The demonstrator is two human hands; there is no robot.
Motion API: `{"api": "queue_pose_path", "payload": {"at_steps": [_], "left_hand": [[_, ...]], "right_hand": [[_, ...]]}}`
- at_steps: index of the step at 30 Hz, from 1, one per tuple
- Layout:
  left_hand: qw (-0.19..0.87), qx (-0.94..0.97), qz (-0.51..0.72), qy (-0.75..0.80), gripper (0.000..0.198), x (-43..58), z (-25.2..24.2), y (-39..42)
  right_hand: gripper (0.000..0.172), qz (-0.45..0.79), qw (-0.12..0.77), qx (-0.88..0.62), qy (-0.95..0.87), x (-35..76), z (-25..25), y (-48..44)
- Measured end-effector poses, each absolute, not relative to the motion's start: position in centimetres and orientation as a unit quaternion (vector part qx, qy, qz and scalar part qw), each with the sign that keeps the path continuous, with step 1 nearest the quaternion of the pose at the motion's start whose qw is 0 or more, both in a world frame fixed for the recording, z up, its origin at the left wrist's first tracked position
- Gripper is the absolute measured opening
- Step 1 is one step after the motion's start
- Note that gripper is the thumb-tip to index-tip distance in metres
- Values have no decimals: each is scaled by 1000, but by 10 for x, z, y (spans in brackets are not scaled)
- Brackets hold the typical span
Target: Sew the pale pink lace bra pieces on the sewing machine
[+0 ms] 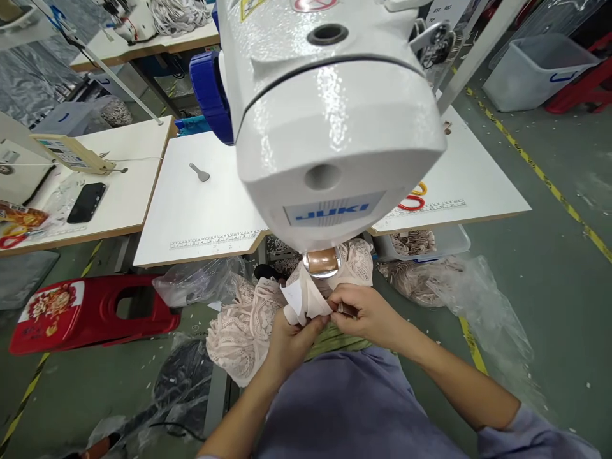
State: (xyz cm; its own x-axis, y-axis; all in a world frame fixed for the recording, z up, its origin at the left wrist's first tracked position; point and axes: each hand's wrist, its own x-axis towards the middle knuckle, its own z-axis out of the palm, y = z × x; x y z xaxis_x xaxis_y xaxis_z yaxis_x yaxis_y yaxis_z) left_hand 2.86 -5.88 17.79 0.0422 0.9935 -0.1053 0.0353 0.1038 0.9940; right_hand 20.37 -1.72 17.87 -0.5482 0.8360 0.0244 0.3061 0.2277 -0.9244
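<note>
Just below the head of a white JUKI sewing machine (335,121), my two hands meet at a pale beige fabric piece (313,298). My left hand (291,338) grips its lower left part, thumb pressed on the cloth. The fingers of my right hand (361,310) pinch its right edge. A white patch (293,296) shows on the fabric's left side. Beige lace garments (246,325) are heaped left of my left hand, and more lace (356,261) lies behind my right hand, beside the machine's copper-coloured end plate (322,262).
The white worktable (210,210) carries a grey tool (199,172) and red-and-yellow scissors (414,199). A red stool (95,312) stands at left. A plastic bin (447,243) of beige pieces and a plastic bag (482,306) are at right. A phone (87,203) lies on the left table.
</note>
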Motion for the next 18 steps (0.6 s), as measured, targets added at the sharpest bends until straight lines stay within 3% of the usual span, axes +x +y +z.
{"api": "queue_pose_path", "payload": {"at_steps": [8, 18], "left_hand": [[510, 437, 417, 613, 26, 31, 181, -60], [465, 509, 395, 608, 23, 33, 188, -56]], "right_hand": [[8, 440, 253, -435, -744, 205, 187, -19], [9, 457, 266, -444, -723, 209, 184, -19]]}}
